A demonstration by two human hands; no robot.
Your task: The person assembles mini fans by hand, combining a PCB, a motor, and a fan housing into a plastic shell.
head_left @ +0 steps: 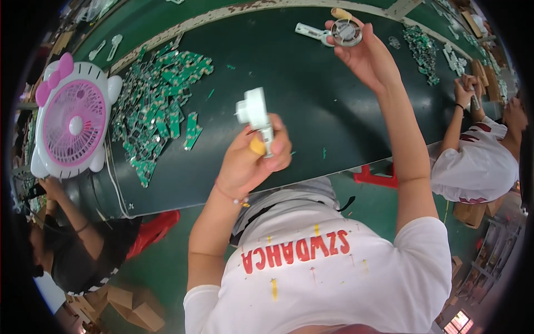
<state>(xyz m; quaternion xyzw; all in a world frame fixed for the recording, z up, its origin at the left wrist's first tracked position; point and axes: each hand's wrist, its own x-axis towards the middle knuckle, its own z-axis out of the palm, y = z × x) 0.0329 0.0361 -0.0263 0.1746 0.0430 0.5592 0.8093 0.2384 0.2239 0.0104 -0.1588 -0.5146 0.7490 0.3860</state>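
Note:
My left hand (257,151) is closed around the narrow handle of a small white handheld-fan part (255,108), its round head pointing up. A yellow cylinder (257,146) shows between the thumb and that handle. Farther off, over the back of the table, my right hand (371,60) grips a second fan part, a round open ring with a grey centre (346,33). Another yellow cylinder (341,13) sits at the ring's top edge. A slim white handle (312,32) sticks out leftward from the ring; whether it is joined to it I cannot tell.
Green circuit boards (161,89) lie heaped on the dark green table (245,183). A pink-and-white fan (75,122) stands at the left. More small parts (423,53) are piled at the back right. Co-workers sit at both sides; a red stool (377,176) is beneath the table edge.

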